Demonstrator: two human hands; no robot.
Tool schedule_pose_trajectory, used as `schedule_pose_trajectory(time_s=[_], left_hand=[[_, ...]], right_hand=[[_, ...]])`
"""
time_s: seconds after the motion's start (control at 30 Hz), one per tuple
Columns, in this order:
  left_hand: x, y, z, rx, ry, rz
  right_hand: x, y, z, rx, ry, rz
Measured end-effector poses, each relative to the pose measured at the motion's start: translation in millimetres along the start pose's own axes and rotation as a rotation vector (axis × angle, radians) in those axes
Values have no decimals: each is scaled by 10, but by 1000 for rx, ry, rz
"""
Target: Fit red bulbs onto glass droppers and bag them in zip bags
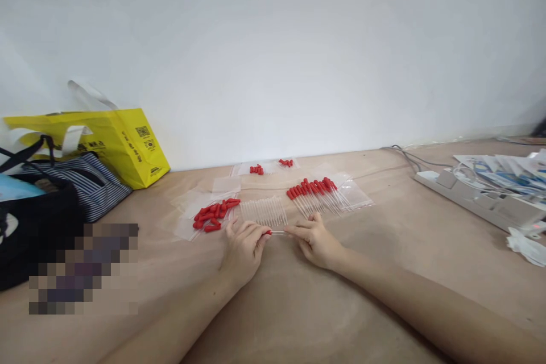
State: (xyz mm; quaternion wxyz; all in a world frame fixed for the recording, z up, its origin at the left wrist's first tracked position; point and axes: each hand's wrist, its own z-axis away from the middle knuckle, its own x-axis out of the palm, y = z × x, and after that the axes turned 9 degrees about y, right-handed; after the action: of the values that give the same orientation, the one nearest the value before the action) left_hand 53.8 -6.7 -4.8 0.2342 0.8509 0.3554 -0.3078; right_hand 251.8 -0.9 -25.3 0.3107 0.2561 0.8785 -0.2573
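Low over the table, my left hand (244, 247) pinches a small red cap-like piece (268, 232). A thin white stick (278, 232) runs from it to my right hand (315, 242), whose fingers are closed on the other end. Beyond my left hand is a heap of loose red pieces (213, 216) on a clear plastic bag (186, 228). A row of bare, pale sticks (264, 211) lies just past my fingertips. To the right, several sticks with red ends (314, 193) lie side by side, partly on another clear bag (360, 200).
Smaller groups of red pieces (256, 169) lie farther back near the wall. On the left stand a yellow bag (140, 153) and a striped pouch (106, 182), with a blurred-out object in front. A power strip (482, 202), cables and printed packets (507, 170) are at right.
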Motion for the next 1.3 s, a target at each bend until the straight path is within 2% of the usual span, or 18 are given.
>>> schedule_pose_trajectory(time_s=[0.2, 0.5, 0.73, 1.03, 1.2, 1.3], left_hand=[[5, 44, 9, 86, -24, 53], [5, 85, 17, 140, -38, 63], [21, 79, 10, 119, -61, 44], [-39, -60, -45, 67, -35, 15], [-55, -52, -38, 76, -43, -11], [-46, -123, -34, 53, -54, -71]], right_hand=[[-45, 17, 23, -95, -17, 92], [22, -38, 34, -99, 39, 41], [46, -53, 3, -78, 21, 5], [-40, -17, -69, 34, -37, -45], [-78, -52, -59, -5, -53, 107], [-94, 31, -78, 34, -16, 192]])
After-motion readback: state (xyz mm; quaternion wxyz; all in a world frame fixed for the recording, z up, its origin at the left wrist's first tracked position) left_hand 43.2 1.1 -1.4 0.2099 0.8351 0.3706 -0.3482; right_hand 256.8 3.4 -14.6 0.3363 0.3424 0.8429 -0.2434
